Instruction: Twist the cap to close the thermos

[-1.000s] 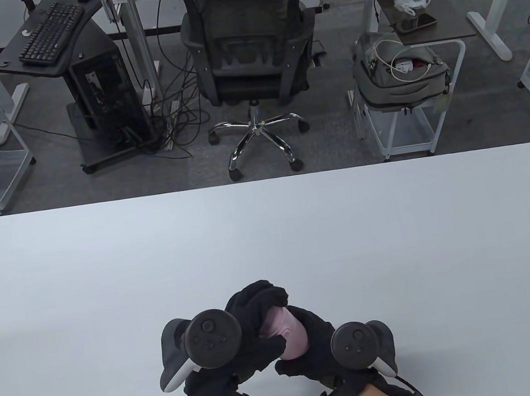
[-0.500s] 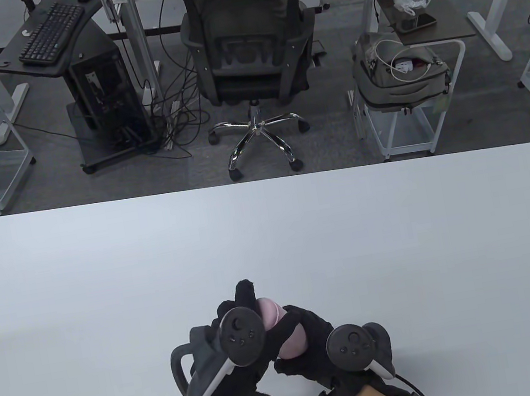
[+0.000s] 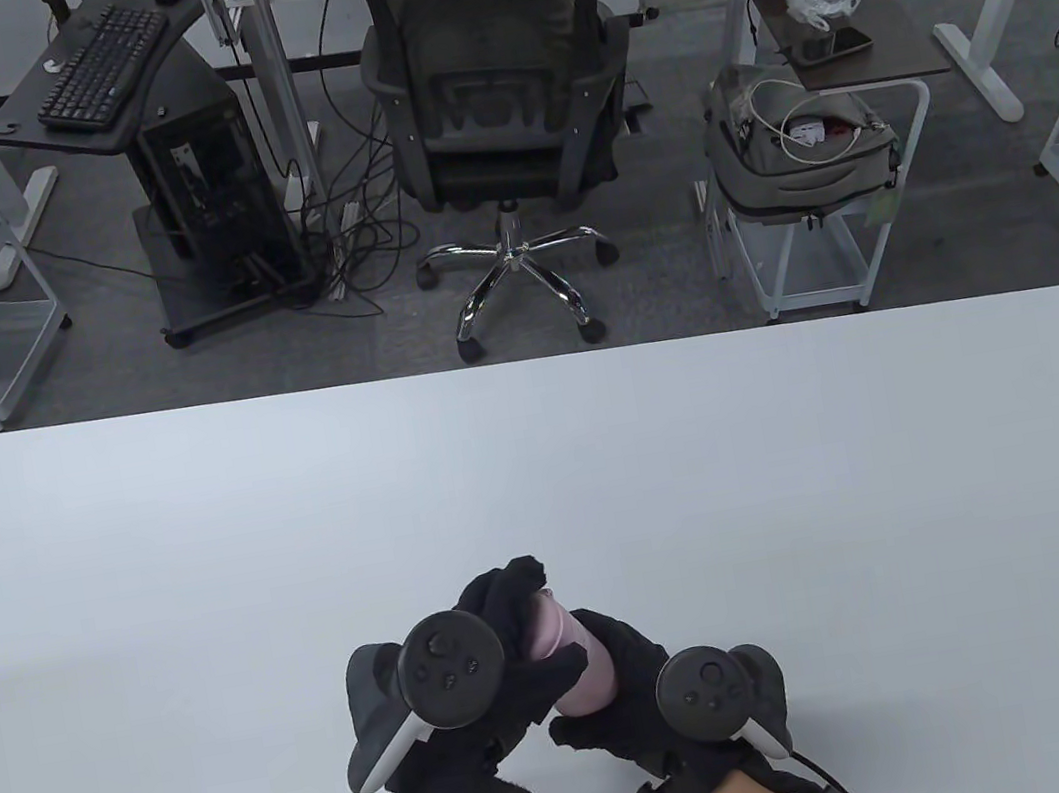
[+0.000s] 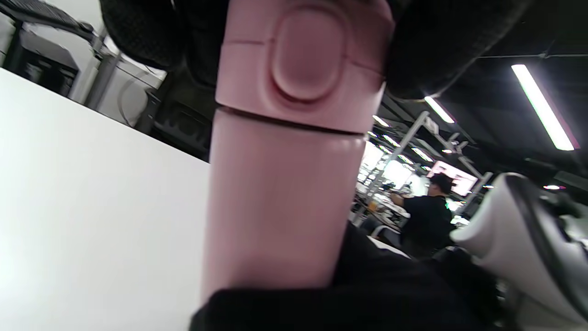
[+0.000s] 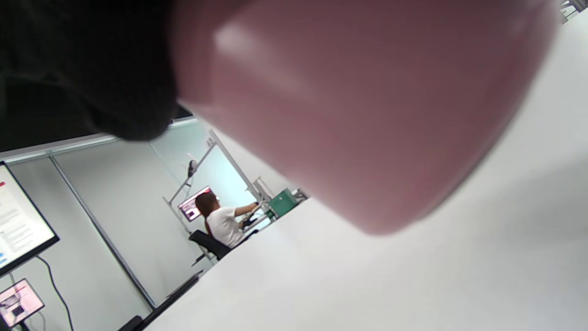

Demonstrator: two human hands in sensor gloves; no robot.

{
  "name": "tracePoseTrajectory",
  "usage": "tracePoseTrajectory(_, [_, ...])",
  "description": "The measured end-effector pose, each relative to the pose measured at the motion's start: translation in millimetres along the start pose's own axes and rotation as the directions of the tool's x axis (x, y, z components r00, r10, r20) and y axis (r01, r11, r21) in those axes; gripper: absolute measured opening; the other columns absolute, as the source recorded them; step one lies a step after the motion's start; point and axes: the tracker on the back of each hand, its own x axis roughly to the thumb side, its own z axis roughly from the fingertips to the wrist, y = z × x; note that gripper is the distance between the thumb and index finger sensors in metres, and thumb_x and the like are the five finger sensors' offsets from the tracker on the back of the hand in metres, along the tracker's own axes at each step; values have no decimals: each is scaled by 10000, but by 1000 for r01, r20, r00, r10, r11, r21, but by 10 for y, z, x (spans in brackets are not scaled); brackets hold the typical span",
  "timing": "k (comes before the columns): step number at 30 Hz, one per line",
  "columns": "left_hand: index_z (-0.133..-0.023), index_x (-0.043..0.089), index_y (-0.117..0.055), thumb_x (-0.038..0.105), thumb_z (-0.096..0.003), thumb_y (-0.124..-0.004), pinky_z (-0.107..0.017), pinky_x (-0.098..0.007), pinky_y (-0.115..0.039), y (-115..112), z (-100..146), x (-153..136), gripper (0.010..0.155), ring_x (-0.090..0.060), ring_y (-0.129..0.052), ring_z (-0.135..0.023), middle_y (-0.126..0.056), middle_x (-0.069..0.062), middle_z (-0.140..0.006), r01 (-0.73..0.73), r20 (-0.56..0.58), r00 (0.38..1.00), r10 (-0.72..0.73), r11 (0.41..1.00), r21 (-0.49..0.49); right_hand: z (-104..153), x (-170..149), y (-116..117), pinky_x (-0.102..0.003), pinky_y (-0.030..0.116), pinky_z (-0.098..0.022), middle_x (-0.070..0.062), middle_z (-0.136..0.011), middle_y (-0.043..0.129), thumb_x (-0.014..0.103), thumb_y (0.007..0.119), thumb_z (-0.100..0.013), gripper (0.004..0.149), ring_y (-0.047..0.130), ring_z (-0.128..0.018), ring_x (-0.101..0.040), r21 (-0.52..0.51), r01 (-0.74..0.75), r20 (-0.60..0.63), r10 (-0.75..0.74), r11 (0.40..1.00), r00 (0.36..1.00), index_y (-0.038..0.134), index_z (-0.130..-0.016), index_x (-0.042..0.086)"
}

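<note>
Grip, left hand (image 3: 497, 686): fingers wrapped over the cap (image 4: 303, 59) of the pink thermos (image 3: 574, 663). Grip, right hand (image 3: 622, 705): clasped round the body, lower end. Location: thermos held off the bench (image 3: 214, 571), toward its 6 o'clock edge, top leaning to 11 o'clock. Change: half a second ago my left hand stood rolled up with a finger raised; it has since turned back over the cap, as a second ago. Reading: one twist stroke done. Seam between cap and body thin but visible; probably nearly shut.
</note>
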Motion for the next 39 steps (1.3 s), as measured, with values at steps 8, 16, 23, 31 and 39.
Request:
tracePoseTrajectory(8, [-1233, 240, -415, 421, -555, -851, -775, -655, -626, -13, -56, -172, 826, -383, -660, -1120, -533, -151, -1266, -117, 153, 980, 125, 991, -57, -1, -9, -8, -677, 617, -602, -378, -1071, 405, 576, 855, -260, 1189, 528, -941, -597, 5, 8, 2, -8, 1000, 1000, 271, -1097, -33])
tracePoseTrajectory(16, [-1207, 67, -526, 771, -535, -746, -624, -593, -791, 42, 72, 64, 998, -324, -920, -847, -793, -242, -1052, 270, -234, 938, -256, 963, 26, 0, 7, 12, -679, 616, -599, -380, -1070, 405, 575, 856, -261, 1188, 529, -939, -598, 16, -24, 6, 24, 1000, 1000, 274, -1096, -37])
tracePoseTrajectory(23, [-1185, 134, -575, 656, -548, -838, -658, -576, -773, 41, 42, 8, 865, -282, -908, -861, -774, -211, -1070, 156, -155, 977, -150, 987, 31, 3, 7, 8, -678, 619, -598, -381, -1069, 407, 577, 854, -262, 1188, 531, -937, -599, 19, -20, 6, 20, 1000, 1000, 273, -1096, -39])
tracePoseTrajectory(31, [-1198, 193, -541, 511, -538, -901, -738, -645, -671, 46, 0, -92, 816, -341, -784, -1023, -662, -179, -1181, -6, -12, 1000, 6, 1000, -10, 1, 11, 17, -677, 618, -602, -379, -1071, 405, 577, 855, -262, 1188, 530, -940, -598, 24, 5, 5, -5, 1000, 1000, 273, -1097, -36])
tracePoseTrajectory(39, [-1179, 241, -565, 369, -504, -925, -768, -666, -625, 63, -22, -165, 776, -340, -712, -1090, -623, -135, -1220, -91, 111, 989, 99, 993, -72, 0, 23, 19, -677, 617, -603, -374, -1074, 403, 575, 856, -259, 1189, 528, -944, -594, 29, 5, 24, -6, 1000, 1000, 271, -1097, -32])
